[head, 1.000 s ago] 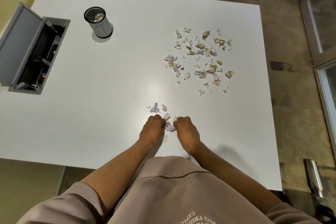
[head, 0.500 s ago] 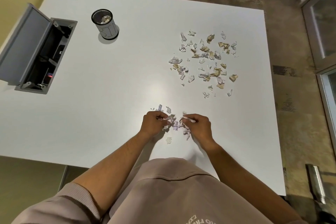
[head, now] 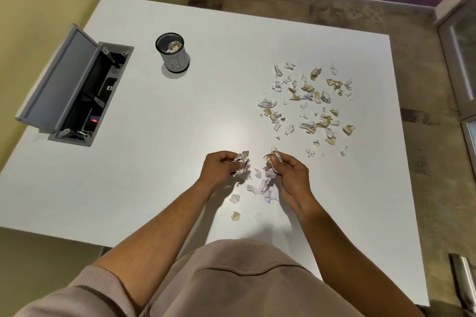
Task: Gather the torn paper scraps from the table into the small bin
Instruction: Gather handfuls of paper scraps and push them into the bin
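Note:
My left hand [head: 221, 168] grips a clump of torn paper scraps [head: 242, 158] just above the white table [head: 154, 162]. My right hand [head: 288, 175] pinches another bunch of scraps [head: 273, 156], with some hanging below it. Several loose scraps [head: 260, 189] lie on the table between and below my hands. A large scatter of white and tan scraps [head: 307, 103] covers the table's right side. The small black mesh bin [head: 173, 53], wrapped in a white label, stands at the far left with a few scraps inside.
An open grey cable box [head: 74, 90] with its lid raised is set into the table's left side. The table's near edge runs just in front of my body. Bare floor lies to the right, and a metal post [head: 463, 283] shows at the lower right.
My hands have lifted off the table and drawn apart, each taking up scraps from the small pile. A few scraps stayed on the table. The camera tilted up.

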Demonstrator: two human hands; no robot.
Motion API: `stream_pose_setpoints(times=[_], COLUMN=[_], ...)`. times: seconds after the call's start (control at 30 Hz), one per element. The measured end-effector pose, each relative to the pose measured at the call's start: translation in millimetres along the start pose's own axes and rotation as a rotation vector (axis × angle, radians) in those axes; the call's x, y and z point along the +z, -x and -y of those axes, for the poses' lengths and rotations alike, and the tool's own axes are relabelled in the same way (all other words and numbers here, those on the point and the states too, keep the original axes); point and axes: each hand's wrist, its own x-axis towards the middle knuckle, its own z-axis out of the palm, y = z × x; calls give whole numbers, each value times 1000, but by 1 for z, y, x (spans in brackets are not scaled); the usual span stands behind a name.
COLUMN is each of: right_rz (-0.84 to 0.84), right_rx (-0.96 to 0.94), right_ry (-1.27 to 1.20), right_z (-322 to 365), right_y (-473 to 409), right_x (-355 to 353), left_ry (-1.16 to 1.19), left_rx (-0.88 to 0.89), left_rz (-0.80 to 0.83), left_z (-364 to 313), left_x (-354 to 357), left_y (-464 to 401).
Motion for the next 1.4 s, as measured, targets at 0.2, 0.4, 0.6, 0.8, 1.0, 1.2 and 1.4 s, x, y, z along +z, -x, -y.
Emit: stream_pose_setpoints(times=[0.2, 0.4, 0.6, 0.8, 1.0, 1.2, 1.4], right_rz=[-6, 25, 83, 120, 159, 167, 167], right_rx=[42, 57, 53, 35, 38, 51, 37], right_ry=[-134, -206, -291, -290, -311, -317, -301], right_z=[16, 36, 60, 78, 90, 90, 81], right_y=[-9, -28, -58, -90, -123, -151, -172], right_x=[51, 113, 178, 234, 277, 301, 308], left_ry=[72, 125, 161, 170, 82, -328, -818], left_rx=[33, 82, 132, 167, 177, 227, 233], left_rz=[-33, -81, -131, -226, -338, -428, -358], left_z=[-34, -71, -115, -163, -205, -236, -242], left_x=[-31, -66, -103, -137, -167, -187, -178], left_y=[-23, -57, -101, -155, -218, -265, -295])
